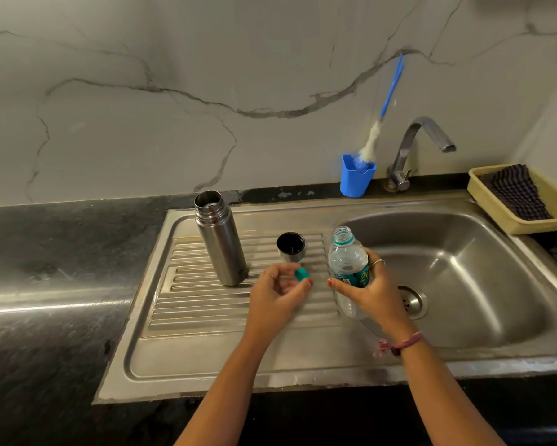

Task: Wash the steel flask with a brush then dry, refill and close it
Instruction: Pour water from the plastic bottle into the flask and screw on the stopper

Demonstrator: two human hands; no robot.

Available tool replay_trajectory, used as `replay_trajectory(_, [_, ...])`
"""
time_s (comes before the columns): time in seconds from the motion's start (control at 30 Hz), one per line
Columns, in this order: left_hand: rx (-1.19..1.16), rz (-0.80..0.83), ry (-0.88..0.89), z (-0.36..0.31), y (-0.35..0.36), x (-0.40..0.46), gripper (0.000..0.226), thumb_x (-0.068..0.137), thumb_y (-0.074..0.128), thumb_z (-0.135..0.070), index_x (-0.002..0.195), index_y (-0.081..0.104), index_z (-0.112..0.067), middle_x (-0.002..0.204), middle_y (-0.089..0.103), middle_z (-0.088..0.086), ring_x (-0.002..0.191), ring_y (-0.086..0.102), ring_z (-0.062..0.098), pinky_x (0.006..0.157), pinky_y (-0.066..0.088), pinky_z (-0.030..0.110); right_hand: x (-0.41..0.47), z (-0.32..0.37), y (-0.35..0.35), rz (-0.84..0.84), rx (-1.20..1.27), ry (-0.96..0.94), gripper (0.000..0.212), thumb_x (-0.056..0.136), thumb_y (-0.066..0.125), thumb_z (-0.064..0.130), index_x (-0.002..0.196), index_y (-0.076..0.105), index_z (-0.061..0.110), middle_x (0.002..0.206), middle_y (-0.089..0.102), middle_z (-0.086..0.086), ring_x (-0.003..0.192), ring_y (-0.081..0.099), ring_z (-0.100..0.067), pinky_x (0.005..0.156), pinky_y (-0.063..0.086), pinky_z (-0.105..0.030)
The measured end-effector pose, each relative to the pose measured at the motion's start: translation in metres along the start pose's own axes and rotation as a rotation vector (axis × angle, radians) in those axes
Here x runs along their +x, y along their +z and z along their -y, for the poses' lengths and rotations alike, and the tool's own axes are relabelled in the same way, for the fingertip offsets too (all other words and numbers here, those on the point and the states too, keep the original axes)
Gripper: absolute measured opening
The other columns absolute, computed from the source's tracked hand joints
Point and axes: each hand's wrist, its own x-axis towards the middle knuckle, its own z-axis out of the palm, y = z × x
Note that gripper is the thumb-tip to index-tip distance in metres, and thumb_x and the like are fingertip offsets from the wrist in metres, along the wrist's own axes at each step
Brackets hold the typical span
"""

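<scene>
Here, open flask (219,239) upright, just beyond left hand (278,292)

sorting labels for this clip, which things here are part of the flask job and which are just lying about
Part of the job:
steel flask, open, upright on the drainboard
flask lid
water bottle, gripped by the right hand
green cap, pinched by the left hand
bottle brush in its blue holder
tap
sink

Lying about:
yellow tray with a checked cloth
</scene>
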Motion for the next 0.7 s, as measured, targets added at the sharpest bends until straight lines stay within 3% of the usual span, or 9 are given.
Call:
replay_trajectory(0.1, [-0.257, -0.055, -0.027, -0.029, 0.004, 0.009, 0.031, 0.086, 0.072, 0.001, 0.115, 0.061, -0.002, 0.098, 0.07, 0.006, 0.087, 0.071, 0.013, 0.081, 0.056, 0.022, -0.003, 0.009, 0.002, 0.066, 0.042, -0.003, 0.065, 0.064, 0.086, 0.019, 0.114, 0.048, 0.036, 0.111, 0.059, 0.016, 0.097, 0.06, 0.007, 0.076, 0.049, -0.009])
replay_trajectory(0.2, [-0.394, -0.094, -0.053, -0.042, 0.011, 0.016, 0.031, 0.089, 0.069, -0.005, 0.118, 0.061, -0.011, 0.108, 0.07, 0.007, 0.103, 0.07, 0.023, 0.088, 0.057, 0.031, -0.004, 0.017, 0.006, 0.119, 0.052, -0.027, 0.062, 0.063, 0.087, 0.019, 0.112, 0.051, 0.036, 0.109, 0.064, 0.009, 0.098, 0.064, -0.003, 0.081, 0.054, -0.021])
replay_trajectory(0.27, [-0.433, -0.091, -0.052, -0.045, 0.015, 0.019, 0.029, 0.093, 0.065, -0.009, 0.122, 0.063, -0.016, 0.113, 0.07, 0.008, 0.106, 0.069, 0.021, 0.089, 0.056, 0.031, -0.004, 0.021, 0.009, 0.142, 0.051, -0.035, 0.063, 0.064, 0.087, 0.019, 0.114, 0.052, 0.035, 0.109, 0.065, 0.007, 0.098, 0.065, -0.006, 0.082, 0.055, -0.024])
replay_trajectory(0.37, [-0.452, -0.069, -0.028, -0.049, 0.02, 0.02, 0.026, 0.096, 0.06, -0.011, 0.121, 0.065, -0.018, 0.111, 0.072, 0.001, 0.105, 0.069, 0.013, 0.081, 0.056, 0.023, -0.004, 0.024, 0.011, 0.165, 0.008, -0.062, 0.062, 0.065, 0.087, 0.023, 0.113, 0.051, 0.038, 0.11, 0.063, 0.009, 0.097, 0.064, -0.003, 0.08, 0.054, -0.019])
replay_trajectory(0.5, [-0.421, -0.068, 0.005, -0.048, 0.023, 0.019, 0.021, 0.095, 0.06, -0.01, 0.114, 0.064, -0.017, 0.104, 0.073, -0.007, 0.102, 0.07, 0.008, 0.078, 0.055, 0.019, -0.003, 0.022, 0.011, 0.181, -0.09, -0.09, 0.07, 0.065, 0.085, 0.037, 0.124, 0.049, 0.031, 0.116, 0.06, 0.007, 0.103, 0.061, -0.008, 0.087, 0.055, -0.029])
replay_trajectory(0.7, [-0.271, -0.056, 0.108, -0.046, 0.023, 0.019, 0.019, 0.096, 0.054, 0.003, 0.108, 0.061, -0.01, 0.086, 0.071, -0.019, 0.087, 0.067, -0.001, 0.075, 0.054, 0.017, -0.002, 0.023, 0.009, 0.148, -0.148, -0.083, 0.074, 0.06, 0.083, 0.048, 0.125, 0.052, 0.033, 0.111, 0.059, 0.01, 0.099, 0.062, -0.009, 0.084, 0.057, -0.034])
